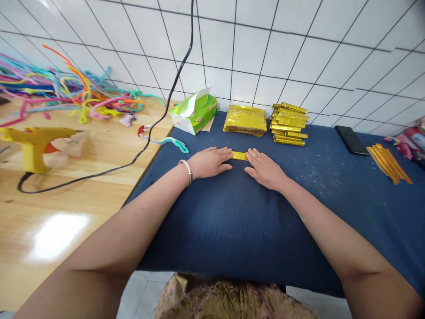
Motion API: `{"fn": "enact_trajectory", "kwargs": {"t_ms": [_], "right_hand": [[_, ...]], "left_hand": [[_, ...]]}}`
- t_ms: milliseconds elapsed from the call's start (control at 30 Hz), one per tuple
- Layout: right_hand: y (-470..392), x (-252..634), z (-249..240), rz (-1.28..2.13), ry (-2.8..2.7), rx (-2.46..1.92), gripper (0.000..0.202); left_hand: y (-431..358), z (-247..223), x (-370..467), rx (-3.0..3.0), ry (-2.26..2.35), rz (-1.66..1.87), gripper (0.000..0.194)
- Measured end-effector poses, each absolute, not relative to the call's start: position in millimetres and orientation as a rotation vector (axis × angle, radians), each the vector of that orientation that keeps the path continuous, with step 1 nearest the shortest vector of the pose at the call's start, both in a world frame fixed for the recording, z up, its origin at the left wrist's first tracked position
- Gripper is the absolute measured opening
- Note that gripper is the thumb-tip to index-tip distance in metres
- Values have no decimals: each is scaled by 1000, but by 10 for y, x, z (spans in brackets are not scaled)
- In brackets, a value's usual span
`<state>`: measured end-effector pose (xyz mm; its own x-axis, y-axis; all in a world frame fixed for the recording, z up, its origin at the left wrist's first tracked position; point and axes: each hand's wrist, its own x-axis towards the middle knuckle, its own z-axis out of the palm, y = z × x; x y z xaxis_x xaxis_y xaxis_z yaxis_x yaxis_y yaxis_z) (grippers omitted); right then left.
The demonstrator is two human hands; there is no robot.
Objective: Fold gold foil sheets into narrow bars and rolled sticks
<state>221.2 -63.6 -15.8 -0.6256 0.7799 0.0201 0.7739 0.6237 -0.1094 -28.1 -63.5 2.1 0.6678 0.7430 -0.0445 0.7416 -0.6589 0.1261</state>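
1. One flat gold strip (239,156), lying by itself.
2. One stack of gold sheets (245,118); the sheets are too tightly layered to count.
3. One pile of narrow gold pieces (288,123), roughly ten or more, overlapping.
4. One fanned group of orange-gold strips (387,160), several, number unclear.
5. One black phone (352,140).
6. One green-and-white box (202,111).
7. One yellow glue gun (35,144), with one black cord (109,171).
8. One bracelet (189,172).
9. Many fuzzy coloured stems (84,108), too tangled to count.
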Motion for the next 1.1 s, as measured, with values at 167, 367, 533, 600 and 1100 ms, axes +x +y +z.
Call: {"fn": "enact_trajectory", "kwargs": {"t_ms": [167,367,533,600,1100], "right_hand": [[-641,2202,-181,105,-2750,-1336,73],[-655,2225,-167,47,-2719,-1373,72],[-675,2148,-146,-10,-2640,-1427,73],[-673,2070,-145,45,-2685,-1341,74],[-606,2347,-162,219,-2777,-1246,68]], "left_hand": [[-698,-8,-150,2803,1356,202,59],[-694,-103,-71,2771,1270,112,62],[-675,-126,-94,2765,1261,155,60],[-677,-129,-64,2771,1251,171,61],[-581,-106,-289,2694,1129,74,56]]}}
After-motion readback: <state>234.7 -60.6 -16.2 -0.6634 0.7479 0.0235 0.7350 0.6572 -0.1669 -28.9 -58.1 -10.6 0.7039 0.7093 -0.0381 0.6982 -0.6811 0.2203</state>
